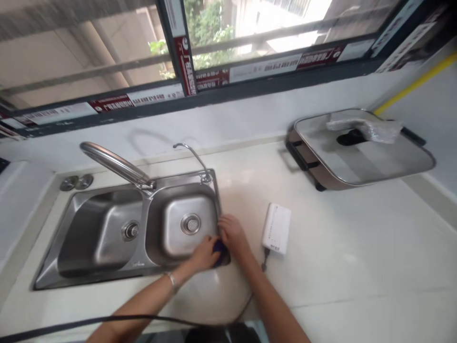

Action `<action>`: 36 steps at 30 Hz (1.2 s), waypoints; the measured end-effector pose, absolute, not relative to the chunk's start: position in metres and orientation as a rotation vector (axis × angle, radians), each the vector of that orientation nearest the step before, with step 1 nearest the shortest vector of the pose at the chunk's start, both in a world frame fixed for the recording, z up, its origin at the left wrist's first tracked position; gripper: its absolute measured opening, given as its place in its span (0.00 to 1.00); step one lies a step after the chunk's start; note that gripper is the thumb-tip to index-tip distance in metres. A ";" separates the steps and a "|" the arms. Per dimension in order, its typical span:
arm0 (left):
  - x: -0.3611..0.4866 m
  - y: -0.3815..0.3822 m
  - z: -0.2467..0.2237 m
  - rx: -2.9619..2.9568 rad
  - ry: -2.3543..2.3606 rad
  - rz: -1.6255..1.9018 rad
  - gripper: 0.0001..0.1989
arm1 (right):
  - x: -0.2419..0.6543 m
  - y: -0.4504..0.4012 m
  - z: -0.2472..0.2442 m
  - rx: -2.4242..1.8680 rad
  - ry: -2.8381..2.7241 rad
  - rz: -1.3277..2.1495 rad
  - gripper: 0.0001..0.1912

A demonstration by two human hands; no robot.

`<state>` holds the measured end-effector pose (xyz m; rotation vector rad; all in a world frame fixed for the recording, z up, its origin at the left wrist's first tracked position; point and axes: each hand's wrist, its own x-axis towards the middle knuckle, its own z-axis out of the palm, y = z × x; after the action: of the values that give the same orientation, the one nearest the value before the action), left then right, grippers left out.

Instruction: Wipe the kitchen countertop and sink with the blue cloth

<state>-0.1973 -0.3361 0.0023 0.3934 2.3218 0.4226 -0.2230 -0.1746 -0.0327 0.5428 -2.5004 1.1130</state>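
While clutching a small dark-purple item [220,248] in the left hand [204,253], risking, through slack grip, dropping it into the stainless-steel double sink [144,247], with unclear hold in the right hand [233,232].

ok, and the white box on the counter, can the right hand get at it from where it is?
Looks like yes. The right hand is at the sink's edge, and the white box sits just to its right, with only bare counter showing between them.
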 end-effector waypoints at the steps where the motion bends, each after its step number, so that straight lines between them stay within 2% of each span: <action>1: -0.192 -0.328 0.005 0.354 2.351 0.409 0.26 | -0.222 -0.174 -0.033 0.517 -2.480 1.111 0.17; 7: -0.173 -0.343 0.016 0.349 2.393 0.391 0.26 | -0.222 -0.170 -0.047 0.545 -2.459 1.108 0.17; 18: -0.175 -0.505 0.022 0.274 2.339 0.119 0.26 | -0.222 -0.167 -0.062 0.621 -2.413 1.021 0.15; 27: -0.222 -0.486 -0.067 0.373 2.144 -0.064 0.19 | -0.222 -0.170 -0.049 0.595 -2.443 1.054 0.14; 36: -0.247 -0.467 -0.126 0.755 2.110 0.215 0.23 | -0.220 -0.174 -0.032 0.495 -2.552 1.042 0.15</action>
<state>-0.2472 -0.4674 -0.1258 0.7555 2.1099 0.2154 -0.2203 -0.1736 -0.0323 0.4953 -2.5520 1.0418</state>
